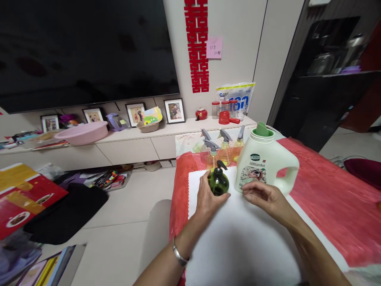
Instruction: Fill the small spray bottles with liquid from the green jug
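Note:
My left hand (207, 198) is wrapped round a small dark green pump bottle (218, 183) with a black pump top, upright on a white sheet (229, 234). To its right, my right hand (262, 195) hovers just in front of a large pale green detergent jug (251, 153), its fingers bent together; whether anything is between them I cannot make out. The jug stands upright with its mouth uncapped, and a green spout piece (262, 129) shows in the neck. Behind the pump bottle are several clear spray bottles (225, 151) with grey trigger heads.
A red patterned cloth (324, 198) covers the table. Along the wall, a long low cabinet (131, 143) bears a pink basin (85, 134), framed photos (174, 111), red-lidded jars (216, 110) and a plastic bag (238, 95). Boxes and bags lie on the floor at left.

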A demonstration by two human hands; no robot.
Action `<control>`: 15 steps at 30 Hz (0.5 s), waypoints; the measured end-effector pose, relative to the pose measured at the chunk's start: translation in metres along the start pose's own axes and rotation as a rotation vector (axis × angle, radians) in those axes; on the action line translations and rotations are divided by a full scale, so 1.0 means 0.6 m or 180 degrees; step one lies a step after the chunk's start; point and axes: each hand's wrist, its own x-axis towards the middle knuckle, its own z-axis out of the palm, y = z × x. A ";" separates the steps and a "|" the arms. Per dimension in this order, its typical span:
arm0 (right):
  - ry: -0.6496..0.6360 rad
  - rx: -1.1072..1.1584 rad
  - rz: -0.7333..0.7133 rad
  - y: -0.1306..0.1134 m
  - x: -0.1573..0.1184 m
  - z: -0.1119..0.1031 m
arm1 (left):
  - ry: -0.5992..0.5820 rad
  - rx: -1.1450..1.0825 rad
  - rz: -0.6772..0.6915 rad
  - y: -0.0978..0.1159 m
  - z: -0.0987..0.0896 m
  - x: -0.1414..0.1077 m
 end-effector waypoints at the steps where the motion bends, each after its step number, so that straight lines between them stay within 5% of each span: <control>1: 0.0017 -0.0089 -0.0130 -0.001 0.001 0.007 | -0.0001 0.0015 0.0022 -0.001 0.004 -0.009; 15: 0.1007 -0.0816 -0.1030 -0.023 0.003 0.084 | -0.0239 0.0708 0.1111 -0.016 0.033 -0.066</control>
